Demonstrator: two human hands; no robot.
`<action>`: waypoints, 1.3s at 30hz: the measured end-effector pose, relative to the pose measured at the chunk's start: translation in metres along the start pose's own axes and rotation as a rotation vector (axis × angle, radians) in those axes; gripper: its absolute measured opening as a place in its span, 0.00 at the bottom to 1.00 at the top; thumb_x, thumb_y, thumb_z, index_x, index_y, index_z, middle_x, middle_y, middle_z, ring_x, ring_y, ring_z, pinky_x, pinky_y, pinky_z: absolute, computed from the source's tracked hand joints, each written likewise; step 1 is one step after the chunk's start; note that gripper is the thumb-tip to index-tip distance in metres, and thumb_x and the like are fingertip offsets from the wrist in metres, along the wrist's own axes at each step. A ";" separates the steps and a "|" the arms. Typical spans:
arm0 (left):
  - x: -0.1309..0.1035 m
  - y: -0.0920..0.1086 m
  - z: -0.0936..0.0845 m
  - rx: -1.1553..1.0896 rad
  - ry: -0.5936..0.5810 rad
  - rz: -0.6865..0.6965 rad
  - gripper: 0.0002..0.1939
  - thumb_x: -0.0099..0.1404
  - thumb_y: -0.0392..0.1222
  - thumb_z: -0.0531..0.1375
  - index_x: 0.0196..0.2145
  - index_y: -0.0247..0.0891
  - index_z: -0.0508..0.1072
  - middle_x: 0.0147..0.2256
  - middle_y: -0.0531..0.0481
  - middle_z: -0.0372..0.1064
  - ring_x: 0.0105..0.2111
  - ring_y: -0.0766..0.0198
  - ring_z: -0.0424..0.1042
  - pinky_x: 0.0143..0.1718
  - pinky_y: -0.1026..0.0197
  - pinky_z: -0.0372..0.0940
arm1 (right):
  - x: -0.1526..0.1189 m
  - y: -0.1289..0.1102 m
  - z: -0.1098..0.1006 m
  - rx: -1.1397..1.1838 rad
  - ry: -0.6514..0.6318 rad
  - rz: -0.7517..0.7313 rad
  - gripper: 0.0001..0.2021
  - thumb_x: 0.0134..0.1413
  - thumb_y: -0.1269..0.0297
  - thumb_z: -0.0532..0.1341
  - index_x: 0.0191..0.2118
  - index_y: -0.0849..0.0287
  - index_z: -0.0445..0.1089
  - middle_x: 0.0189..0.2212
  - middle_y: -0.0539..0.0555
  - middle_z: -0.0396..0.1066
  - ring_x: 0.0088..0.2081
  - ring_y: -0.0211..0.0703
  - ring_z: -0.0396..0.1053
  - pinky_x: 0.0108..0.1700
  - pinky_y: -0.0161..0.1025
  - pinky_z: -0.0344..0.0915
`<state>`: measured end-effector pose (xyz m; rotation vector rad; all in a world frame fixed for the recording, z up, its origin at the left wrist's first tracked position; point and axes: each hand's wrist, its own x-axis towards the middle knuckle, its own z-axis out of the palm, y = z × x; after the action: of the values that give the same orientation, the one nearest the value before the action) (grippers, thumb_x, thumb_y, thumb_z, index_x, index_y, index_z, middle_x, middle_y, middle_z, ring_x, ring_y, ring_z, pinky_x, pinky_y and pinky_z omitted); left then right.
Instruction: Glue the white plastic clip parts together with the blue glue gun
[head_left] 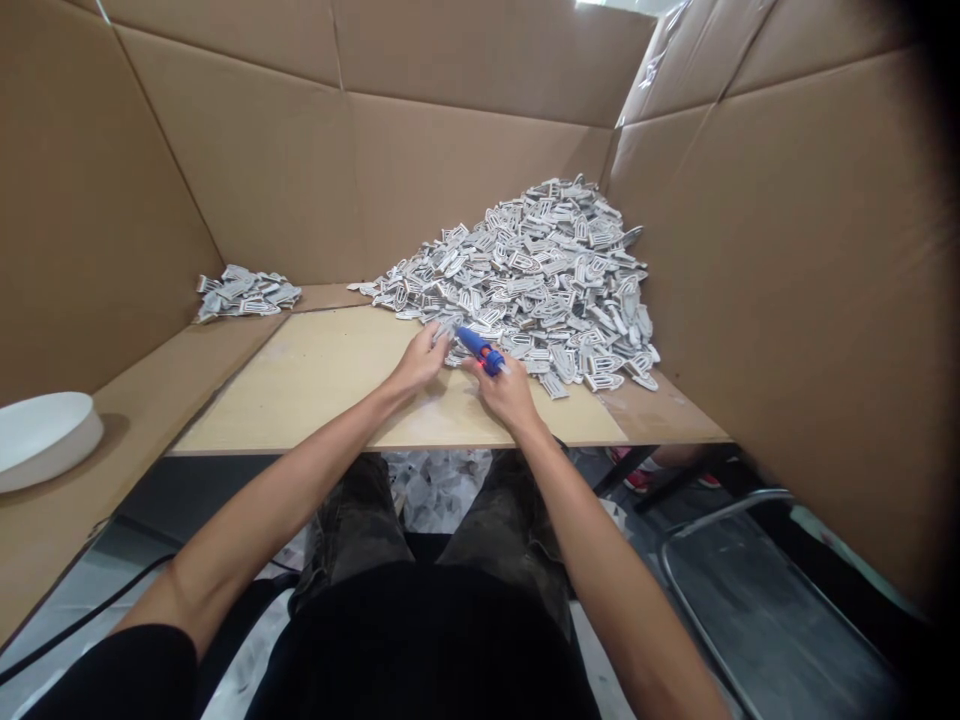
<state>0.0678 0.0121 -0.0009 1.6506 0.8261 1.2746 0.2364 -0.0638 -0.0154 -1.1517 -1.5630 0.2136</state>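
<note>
Two bare hands work at a board, one gripping a small grey piece, the other a blue tool.
The left hand (424,362) pinches the grey piece (444,331); the right hand (511,392) grasps the blue tool (472,343), its tip at the piece. Both are above the pale board (300,370), before a large pile (540,260) of similar pieces. Farther left are a smaller heap (247,293) and a white bowl (52,440); cardboard walls (480,150) surround everything.

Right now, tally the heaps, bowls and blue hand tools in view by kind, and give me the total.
Heaps: 2, the large grey heap and the small grey heap
White bowl: 1
Blue tool: 1, in the right hand
Total: 4
</note>
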 end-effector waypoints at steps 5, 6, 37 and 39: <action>-0.011 0.011 -0.003 0.233 0.035 0.159 0.10 0.74 0.40 0.60 0.33 0.40 0.66 0.29 0.52 0.63 0.30 0.63 0.60 0.32 0.63 0.54 | 0.000 -0.001 0.001 0.001 0.006 0.019 0.23 0.62 0.39 0.63 0.30 0.55 0.73 0.24 0.51 0.71 0.28 0.44 0.63 0.36 0.41 0.64; -0.012 0.013 -0.003 0.251 0.039 0.173 0.10 0.74 0.39 0.60 0.33 0.40 0.66 0.29 0.52 0.63 0.30 0.63 0.60 0.32 0.62 0.54 | 0.000 -0.001 0.001 -0.001 0.009 0.022 0.23 0.62 0.39 0.63 0.30 0.55 0.73 0.24 0.51 0.70 0.27 0.43 0.63 0.35 0.41 0.64; -0.016 0.021 -0.004 0.278 0.027 0.146 0.13 0.70 0.41 0.63 0.28 0.39 0.68 0.25 0.51 0.66 0.27 0.63 0.63 0.30 0.63 0.55 | -0.004 -0.004 0.001 -0.313 -0.049 -0.155 0.12 0.72 0.51 0.60 0.42 0.54 0.69 0.39 0.57 0.71 0.36 0.49 0.68 0.38 0.40 0.61; -0.016 0.020 -0.003 0.232 0.037 0.120 0.12 0.69 0.42 0.64 0.28 0.39 0.69 0.23 0.52 0.65 0.25 0.64 0.62 0.28 0.64 0.54 | -0.005 -0.005 0.002 -0.347 -0.041 -0.155 0.10 0.72 0.53 0.60 0.43 0.54 0.69 0.40 0.57 0.71 0.34 0.48 0.67 0.37 0.40 0.60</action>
<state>0.0608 -0.0089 0.0113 1.8888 0.9379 1.3346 0.2309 -0.0691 -0.0158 -1.2883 -1.7623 -0.1446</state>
